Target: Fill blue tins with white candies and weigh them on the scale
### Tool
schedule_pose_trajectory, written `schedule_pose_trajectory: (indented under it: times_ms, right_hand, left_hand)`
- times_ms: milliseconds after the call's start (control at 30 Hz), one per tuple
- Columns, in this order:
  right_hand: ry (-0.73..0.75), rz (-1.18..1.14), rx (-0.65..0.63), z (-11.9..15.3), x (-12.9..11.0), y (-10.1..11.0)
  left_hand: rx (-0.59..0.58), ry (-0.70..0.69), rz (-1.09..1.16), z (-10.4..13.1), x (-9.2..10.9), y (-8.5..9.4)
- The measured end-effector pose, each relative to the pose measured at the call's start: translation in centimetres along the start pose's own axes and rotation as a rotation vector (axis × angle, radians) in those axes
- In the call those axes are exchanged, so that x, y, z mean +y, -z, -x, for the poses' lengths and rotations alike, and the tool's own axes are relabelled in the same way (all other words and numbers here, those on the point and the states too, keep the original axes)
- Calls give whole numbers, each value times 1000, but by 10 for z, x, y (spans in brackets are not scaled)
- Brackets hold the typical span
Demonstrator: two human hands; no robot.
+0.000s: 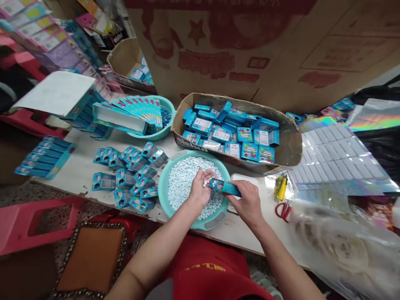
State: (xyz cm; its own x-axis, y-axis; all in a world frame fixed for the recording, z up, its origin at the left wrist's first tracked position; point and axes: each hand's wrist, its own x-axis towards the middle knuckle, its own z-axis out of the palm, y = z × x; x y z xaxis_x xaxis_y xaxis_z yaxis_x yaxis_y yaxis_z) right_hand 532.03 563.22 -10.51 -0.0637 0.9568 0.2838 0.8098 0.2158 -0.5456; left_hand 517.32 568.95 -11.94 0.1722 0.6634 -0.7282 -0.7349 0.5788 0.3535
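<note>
My left hand (pixel 201 187), palm up and cupped, holds a few small white pellets (pixel 206 183) over a turquoise basin (pixel 163 189). The basin is filled with many more such pellets (pixel 181 185). In my right hand (pixel 248 202) is a small blue printed box (pixel 223 186), lying nearly level above the basin's right side. The box's left end meets the pellets and fingertips of my left hand. Left of the basin, several blue boxes (pixel 125 177) stand or lie in a group on the white table (pixel 84 160), with dark round holes showing on them.
Behind the basin sits an open carton (pixel 289 156) holding many blue boxes. A second turquoise basin (pixel 168 102) bears fanned blue packaging. Red-handled scissors (pixel 283 211), a yellow cutter (pixel 282 188), silvery label sheets (pixel 337 154) and clear plastic wrap (pixel 340 246) lie to the right.
</note>
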Motion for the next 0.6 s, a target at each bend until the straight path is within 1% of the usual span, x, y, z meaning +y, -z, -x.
schedule_pose_trajectory:
  times_ms: [100,200,300,367,400,467,533,600]
  right_hand:
    - [-82,-94,15,1,0,-9]
    - [-263,-322,14,4,1,-11]
    - [-482,-569,-2,9,2,-14]
    - [-559,-667,8,12,3,-19]
    - [-571,-682,18,14,3,-23]
    - [-567,-658,26,16,2,-32]
    - [-550,-627,9,16,-2,-43]
    - [-534,-632,-8,16,-8,-55]
  left_hand:
    - [37,3,57,-1,3,6]
    - [52,-17,87,3,9,15]
    - [1,-29,72,9,18,24]
    - [-61,-51,0,14,25,29]
    - [-86,-89,-54,17,28,31]
    - [-126,-224,-169,25,34,32]
    - [-157,-376,-246,32,38,27]
    - [-199,-458,-275,38,42,21]
